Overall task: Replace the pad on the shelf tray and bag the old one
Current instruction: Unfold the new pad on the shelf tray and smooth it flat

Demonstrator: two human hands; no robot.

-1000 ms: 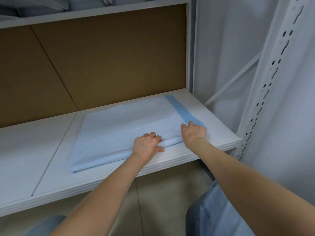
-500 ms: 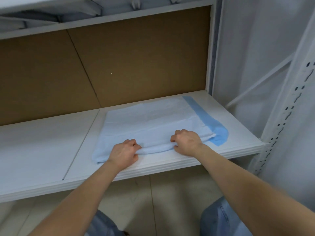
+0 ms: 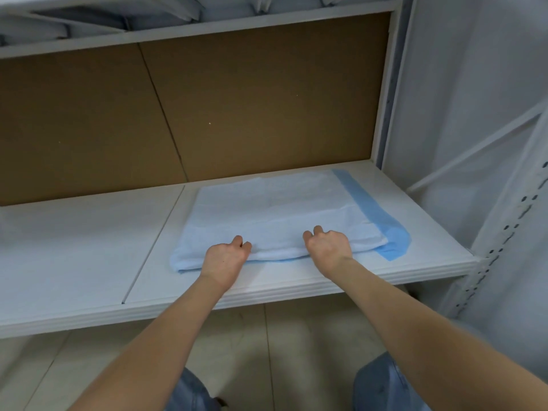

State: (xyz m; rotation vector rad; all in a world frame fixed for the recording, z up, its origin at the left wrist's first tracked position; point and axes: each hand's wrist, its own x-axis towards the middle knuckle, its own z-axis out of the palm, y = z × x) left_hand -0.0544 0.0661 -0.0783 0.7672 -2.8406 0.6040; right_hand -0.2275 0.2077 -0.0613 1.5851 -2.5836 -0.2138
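A folded white pad with a blue border strip along its right edge lies on the right half of the white shelf tray. My left hand grips the pad's near folded edge, fingers curled over it. About a hand's width to the right, my right hand grips the same near edge. The fingertips of both hands are tucked into the fold and hidden. No bag shows in the head view.
A brown board backs the shelf. A second shelf runs above. A perforated white upright stands at the right. A seam splits the tray. Tiled floor and my knees lie below.
Both hands slid left along the pad's near edge; my right hand left the blue corner. The near edge now looks bunched and thicker. The view shifted left and up.
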